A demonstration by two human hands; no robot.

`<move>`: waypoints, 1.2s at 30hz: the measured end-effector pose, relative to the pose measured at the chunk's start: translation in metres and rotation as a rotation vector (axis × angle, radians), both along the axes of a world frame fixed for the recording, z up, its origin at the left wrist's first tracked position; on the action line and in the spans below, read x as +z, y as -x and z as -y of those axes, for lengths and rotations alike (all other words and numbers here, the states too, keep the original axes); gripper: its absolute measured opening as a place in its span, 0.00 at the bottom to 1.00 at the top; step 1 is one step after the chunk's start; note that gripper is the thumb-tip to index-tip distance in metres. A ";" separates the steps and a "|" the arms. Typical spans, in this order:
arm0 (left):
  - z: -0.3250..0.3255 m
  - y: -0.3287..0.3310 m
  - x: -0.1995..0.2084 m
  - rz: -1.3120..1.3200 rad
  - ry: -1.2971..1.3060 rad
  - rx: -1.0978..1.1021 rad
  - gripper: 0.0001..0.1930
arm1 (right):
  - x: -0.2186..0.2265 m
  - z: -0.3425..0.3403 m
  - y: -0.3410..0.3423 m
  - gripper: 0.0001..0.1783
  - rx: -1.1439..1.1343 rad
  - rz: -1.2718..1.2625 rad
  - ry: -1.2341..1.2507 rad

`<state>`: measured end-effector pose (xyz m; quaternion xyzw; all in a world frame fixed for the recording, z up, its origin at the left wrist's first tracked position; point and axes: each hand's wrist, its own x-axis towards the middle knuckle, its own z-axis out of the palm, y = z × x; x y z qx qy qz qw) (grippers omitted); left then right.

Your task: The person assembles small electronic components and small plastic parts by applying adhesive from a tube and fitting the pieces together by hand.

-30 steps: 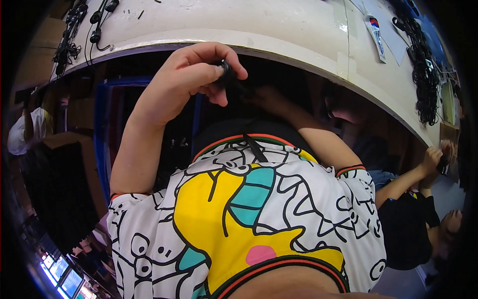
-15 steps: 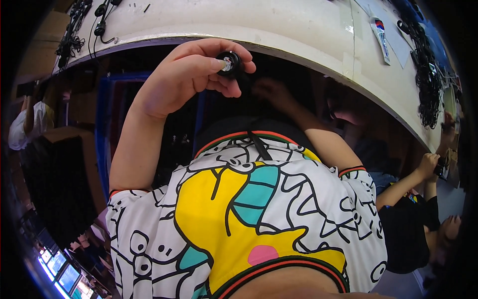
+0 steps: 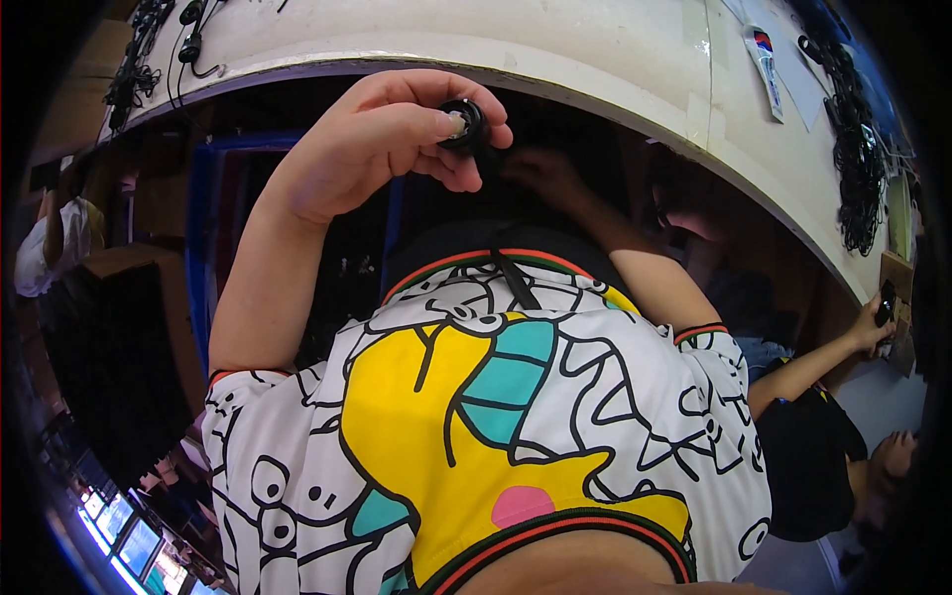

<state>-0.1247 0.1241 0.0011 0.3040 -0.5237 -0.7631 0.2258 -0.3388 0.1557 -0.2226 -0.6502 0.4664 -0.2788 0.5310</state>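
Observation:
My left hand point(image 3: 392, 134) pinches a small round black housing point(image 3: 473, 127) between thumb and fingers, just in front of the table's near edge. The thumb tip presses on the housing's round face, where a bit of pale, shiny material shows. A dark part extends from its lower side into shadow. Right of it, my right hand point(image 3: 545, 177) is in the dark below the table edge. Its fingers look bent toward the housing; whatever they grip is lost in the shadow.
The pale table point(image 3: 595, 74) curves across the top. Black cables with small round parts point(image 3: 190, 45) lie at its left, a white tube point(image 3: 766, 74) and a black cable bundle point(image 3: 858, 169) at its right. At right, a co-worker's hand point(image 3: 873, 327) holds something black.
Both my hands stay nearly in place, the left one still pinching the housing. The table view has shifted slightly. At right, the co-worker's hand has moved up a little.

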 end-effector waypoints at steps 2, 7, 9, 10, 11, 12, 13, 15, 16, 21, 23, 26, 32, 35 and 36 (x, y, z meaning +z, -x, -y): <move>-0.001 0.001 0.000 0.008 -0.001 -0.001 0.16 | -0.002 -0.001 0.001 0.08 0.008 0.004 0.022; 0.001 0.003 0.000 0.055 -0.003 0.004 0.15 | -0.003 -0.002 0.001 0.08 0.039 0.019 -0.049; 0.001 0.007 -0.002 0.080 0.005 0.020 0.16 | -0.004 0.000 0.001 0.08 0.062 -0.002 -0.032; 0.000 0.008 -0.003 0.105 0.014 0.037 0.17 | -0.005 0.001 0.001 0.08 0.087 -0.023 -0.015; 0.000 0.008 -0.004 0.103 0.013 0.037 0.17 | -0.007 0.002 -0.001 0.08 0.087 -0.025 -0.016; 0.001 0.009 -0.004 0.062 -0.048 0.040 0.17 | -0.007 0.003 -0.001 0.08 0.067 -0.036 -0.082; 0.002 0.011 -0.004 0.021 -0.110 0.042 0.18 | -0.006 0.005 -0.001 0.08 0.046 -0.047 -0.147; 0.001 0.009 -0.003 -0.056 -0.109 0.018 0.19 | 0.011 0.004 0.000 0.08 0.029 -0.055 -0.196; 0.003 0.009 -0.001 -0.052 -0.092 0.029 0.19 | 0.021 0.006 0.003 0.09 0.008 -0.059 -0.241; 0.010 -0.005 0.011 -0.048 -0.159 0.094 0.17 | 0.143 -0.014 0.010 0.15 0.418 -0.486 -0.082; 0.007 -0.010 0.008 -0.027 -0.007 0.099 0.20 | 0.202 -0.006 0.017 0.14 0.561 -0.265 -0.028; 0.010 -0.020 -0.002 -0.051 0.031 0.091 0.20 | 0.254 0.033 0.022 0.12 0.233 -0.175 0.083; 0.001 -0.010 -0.007 -0.267 0.416 0.280 0.24 | 0.220 0.169 0.032 0.12 -0.189 -0.634 0.949; -0.001 -0.012 -0.006 -0.519 0.215 0.279 0.29 | 0.219 0.196 0.015 0.11 -0.297 -0.919 0.771; -0.003 -0.017 -0.010 -0.523 0.216 0.275 0.28 | 0.219 0.197 0.012 0.10 -0.320 -0.945 0.741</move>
